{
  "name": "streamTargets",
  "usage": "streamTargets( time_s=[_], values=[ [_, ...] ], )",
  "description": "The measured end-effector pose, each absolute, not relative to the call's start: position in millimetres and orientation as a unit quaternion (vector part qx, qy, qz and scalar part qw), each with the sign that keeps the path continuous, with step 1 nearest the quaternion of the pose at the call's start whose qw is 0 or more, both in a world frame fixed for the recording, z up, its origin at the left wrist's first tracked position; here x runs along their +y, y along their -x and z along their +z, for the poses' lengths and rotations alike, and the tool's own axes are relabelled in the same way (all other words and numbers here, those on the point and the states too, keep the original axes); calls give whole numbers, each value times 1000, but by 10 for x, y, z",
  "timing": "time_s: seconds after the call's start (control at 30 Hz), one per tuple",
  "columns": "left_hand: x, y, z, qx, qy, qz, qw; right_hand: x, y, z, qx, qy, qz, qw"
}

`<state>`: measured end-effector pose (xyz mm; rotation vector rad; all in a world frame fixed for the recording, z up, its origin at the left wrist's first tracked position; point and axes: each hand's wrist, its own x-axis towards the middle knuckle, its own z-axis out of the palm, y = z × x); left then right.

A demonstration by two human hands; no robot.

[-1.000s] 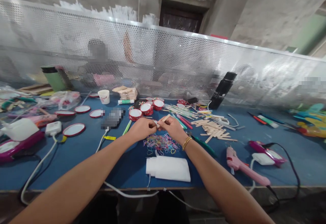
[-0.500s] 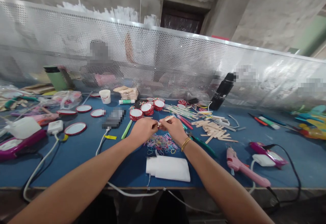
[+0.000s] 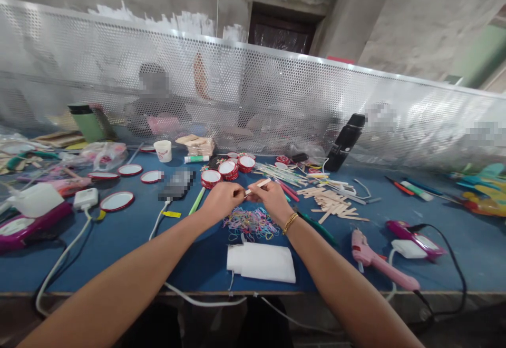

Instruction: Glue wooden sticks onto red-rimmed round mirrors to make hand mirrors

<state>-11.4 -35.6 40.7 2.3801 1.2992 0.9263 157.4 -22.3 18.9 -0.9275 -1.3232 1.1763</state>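
Observation:
My right hand (image 3: 273, 200) pinches a pale wooden craft stick (image 3: 262, 184), which slants up to the right between thumb and fingers. Close beside it is my left hand (image 3: 222, 200), its fingers curled shut at the stick's lower end. Whatever sits in the left fingertips is too small to make out. Just below both hands lies a loose heap of small coloured rubber bands (image 3: 253, 222). Nearer the table edge is a white folded pouch-like piece (image 3: 261, 262). A pile of craft sticks (image 3: 334, 203) lies right of my right hand.
Red-rimmed round discs (image 3: 227, 167) stand stacked behind my hands. A pink glue gun (image 3: 379, 263) lies at right, with a black bottle (image 3: 346, 142) behind. To the left are a phone (image 3: 177, 184), a paper cup (image 3: 163, 151) and a white cable (image 3: 67, 255). A perforated metal screen (image 3: 276, 100) borders the back.
The craft stick has turned slightly in my right hand and shows more of its length. Both hands stay close together in nearly the same place.

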Motion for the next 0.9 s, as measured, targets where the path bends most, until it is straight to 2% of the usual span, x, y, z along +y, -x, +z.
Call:
streamTargets(
  time_s=[0.1, 0.17, 0.43, 0.57, 0.9],
  values=[
    [-313, 128, 354, 432, -816, 318, 216, -182, -1598, 154, -584, 414, 454, 531],
    [-303, 131, 323, 435, -813, 318, 221, -170, -1614, 143, -623, 430, 400, 517],
    [-321, 148, 295, 459, -814, 305, 183, -234, -1620, 170, -717, 433, 277, 470],
    [-353, 128, 319, 456, -824, 291, 167, -256, -1620, 182, -726, 437, 266, 459],
    [-428, 68, 366, 492, -824, 276, 54, -288, -1628, 199, -753, 431, 236, 438]
  ],
)
